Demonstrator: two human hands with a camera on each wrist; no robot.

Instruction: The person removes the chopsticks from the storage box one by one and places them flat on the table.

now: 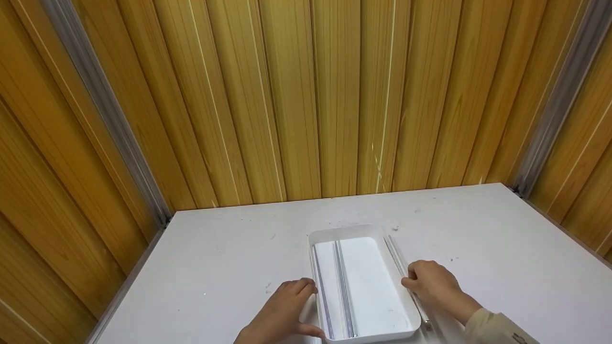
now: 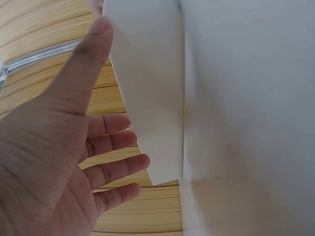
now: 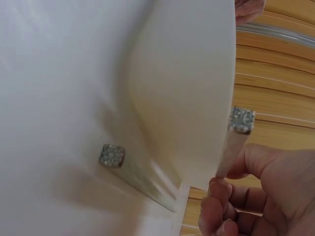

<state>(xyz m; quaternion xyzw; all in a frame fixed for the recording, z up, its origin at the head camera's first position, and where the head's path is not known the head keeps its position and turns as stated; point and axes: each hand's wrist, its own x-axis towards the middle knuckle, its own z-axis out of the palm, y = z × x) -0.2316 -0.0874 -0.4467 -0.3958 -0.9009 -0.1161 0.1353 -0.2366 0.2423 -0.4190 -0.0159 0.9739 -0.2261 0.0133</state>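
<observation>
A white rectangular tray (image 1: 377, 296) lies between the two hands, with several slim greyish sticks (image 1: 345, 291) lengthwise in its left part. At the tray's left wall rests the left hand (image 1: 282, 308). Its fingers are spread and fairly straight, and the thumb lies along the wall in the left wrist view. Beside the right wall, the right hand (image 1: 435, 286) pinches a pale chopstick (image 3: 235, 147) with a square, glittery end. A second such chopstick (image 3: 135, 182) lies on the table next to the tray in the right wrist view.
The white tabletop (image 1: 220, 258) carries small dark marks. Behind it stands a wood-patterned panel wall (image 1: 334, 95), with metal posts (image 1: 114, 110) at the corners. A beige sleeve (image 1: 495, 327) covers the right forearm.
</observation>
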